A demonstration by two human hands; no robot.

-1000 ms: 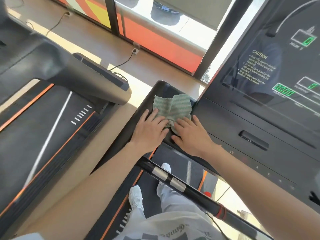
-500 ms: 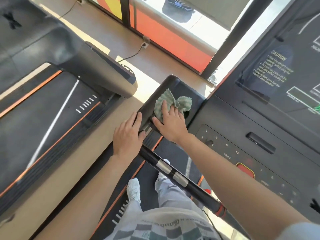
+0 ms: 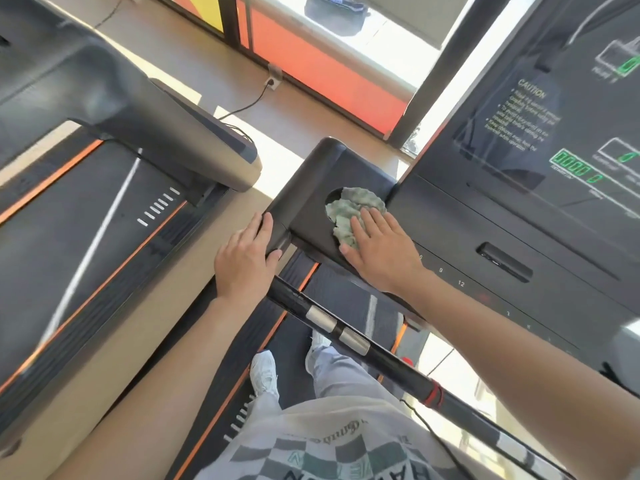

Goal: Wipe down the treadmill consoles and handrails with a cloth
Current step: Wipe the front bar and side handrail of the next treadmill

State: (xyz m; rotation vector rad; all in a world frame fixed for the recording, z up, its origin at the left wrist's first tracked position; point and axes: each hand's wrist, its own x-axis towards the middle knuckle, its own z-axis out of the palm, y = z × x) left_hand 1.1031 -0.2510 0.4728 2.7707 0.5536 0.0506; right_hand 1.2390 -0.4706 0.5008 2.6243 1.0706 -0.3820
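Cloth (image 3: pixel 349 213), green and crumpled, is shown partly stuffed into the round recess of the console wing (image 3: pixel 311 181), just off the centre of the view toward 1 o'clock. It is pressed down by the right hand (image 3: pixel 377 251), whose fingers are held straight and close together, flat on the fabric; nothing is pinched, so the cloth is kept in place by palm pressure alone, a hold judged suited to rubbing inside the hollow. The left hand (image 3: pixel 246 261), at 9 o'clock from the cloth and apart from it, is laid against the outer edge of the wing with fingers extended along the side and the thumb set across the lower corner. This placement is judged to brace the body while the other arm works. The display panel (image 3: pixel 554 133) is seen at 2 o'clock and the numbered keypad (image 3: pixel 460 282) at 4 o'clock from the cloth, neither touched by it. The front handrail (image 3: pixel 346 337) runs from the left wrist toward 5 o'clock. A neighbouring treadmill (image 3: pixel 138 109) lies at 10 o'clock. The step in hand is judged to be the wiping of the recess.
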